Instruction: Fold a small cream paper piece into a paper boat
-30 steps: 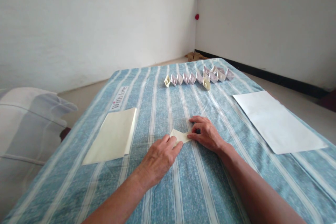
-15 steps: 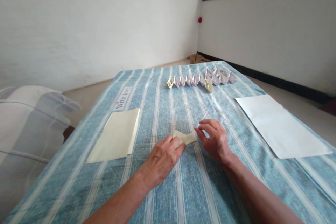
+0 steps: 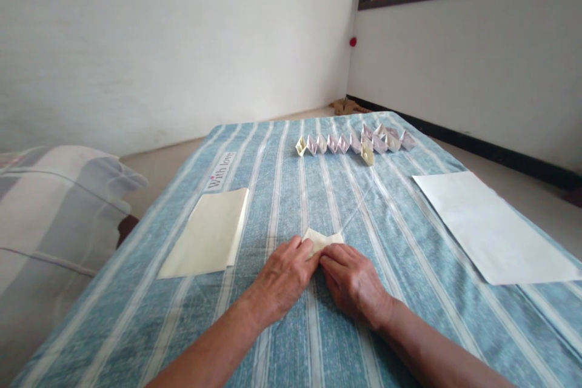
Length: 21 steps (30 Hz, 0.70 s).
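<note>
The small folded cream paper [image 3: 322, 239] is lying on the striped blue bedsheet [image 3: 400, 242], and we are bringing our right hand [image 3: 352, 285] in to meet our left hand [image 3: 282, 279]. Both are pinning its near edge, fingers curled over it, forearms angling inward. A cream sheet [image 3: 204, 233] and a white sheet [image 3: 491, 227] are lying to either side, with a row of folded paper boats [image 3: 350, 144] farther off.

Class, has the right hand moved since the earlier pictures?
Yes: judged against the white paper sheet, the right hand has drawn back toward the person.
</note>
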Motion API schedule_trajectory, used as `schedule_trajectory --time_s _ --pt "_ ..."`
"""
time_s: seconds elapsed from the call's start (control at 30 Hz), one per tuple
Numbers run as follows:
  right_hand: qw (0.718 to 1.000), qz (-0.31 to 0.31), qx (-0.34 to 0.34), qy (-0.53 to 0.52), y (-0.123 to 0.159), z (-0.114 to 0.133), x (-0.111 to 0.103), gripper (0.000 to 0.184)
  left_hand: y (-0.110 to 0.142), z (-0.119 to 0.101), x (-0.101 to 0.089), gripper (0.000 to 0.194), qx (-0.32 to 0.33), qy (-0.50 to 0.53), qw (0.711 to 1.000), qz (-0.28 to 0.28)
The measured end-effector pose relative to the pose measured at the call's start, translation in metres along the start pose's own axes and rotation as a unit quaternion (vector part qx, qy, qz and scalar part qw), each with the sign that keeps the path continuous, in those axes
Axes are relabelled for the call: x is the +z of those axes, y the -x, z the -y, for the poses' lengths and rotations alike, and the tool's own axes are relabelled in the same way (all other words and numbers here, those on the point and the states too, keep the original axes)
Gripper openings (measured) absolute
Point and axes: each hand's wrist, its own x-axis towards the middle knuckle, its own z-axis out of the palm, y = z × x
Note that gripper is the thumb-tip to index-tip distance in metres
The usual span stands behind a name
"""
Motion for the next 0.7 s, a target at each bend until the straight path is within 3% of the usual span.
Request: schedule_trajectory --time_s 0.4,0.7 --pt "0.995 0.03 -0.04 0.09 0.0 0.007 0.002 0.021 0.018 0.004 0.007 0.018 0.003 0.008 1.0 -0.027" --pt "0.99 0.043 -0.045 0.123 0.0 0.008 0.006 0.018 0.019 -0.003 0.0 0.016 -0.006 -0.033 0.999 0.009"
